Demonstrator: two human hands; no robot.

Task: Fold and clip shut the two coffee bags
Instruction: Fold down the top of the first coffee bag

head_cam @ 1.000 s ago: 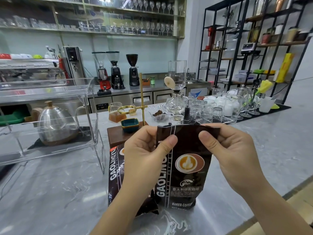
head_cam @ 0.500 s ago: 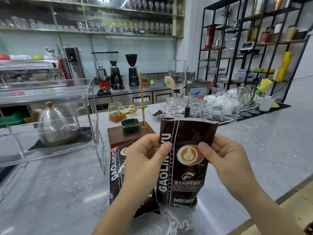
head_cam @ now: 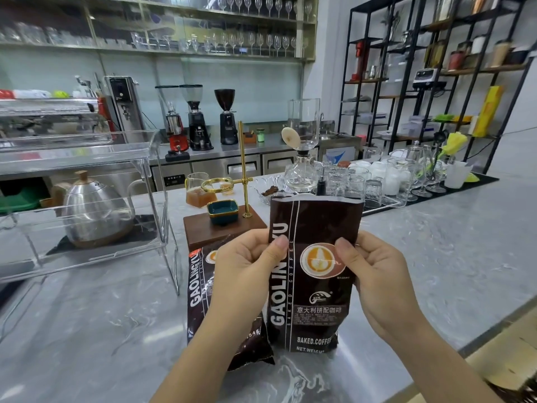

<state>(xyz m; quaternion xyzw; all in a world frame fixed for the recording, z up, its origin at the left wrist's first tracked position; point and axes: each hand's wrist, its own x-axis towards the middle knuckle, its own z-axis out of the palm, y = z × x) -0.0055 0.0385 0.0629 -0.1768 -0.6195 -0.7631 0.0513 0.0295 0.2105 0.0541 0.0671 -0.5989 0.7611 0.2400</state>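
A dark brown coffee bag (head_cam: 315,289) stands upright on the grey marble counter (head_cam: 87,330), its top straight and unfolded. My left hand (head_cam: 247,266) pinches its left edge with the thumb on the front. My right hand (head_cam: 374,271) grips its right edge, thumb beside the round cup logo. A second coffee bag (head_cam: 200,286) of the same kind sits just to the left and behind, largely hidden by my left forearm. No clip shows in view.
A wooden stand (head_cam: 218,231) with a brass pole and a teal dish (head_cam: 223,210) sits right behind the bags. A clear acrylic case (head_cam: 87,205) with a steel kettle stands left. Several glasses (head_cam: 377,181) and a siphon brewer (head_cam: 300,170) crowd the back right.
The bag's folded-over top has come up straight, and both hands have slid down from its top edge to the middle of its sides.
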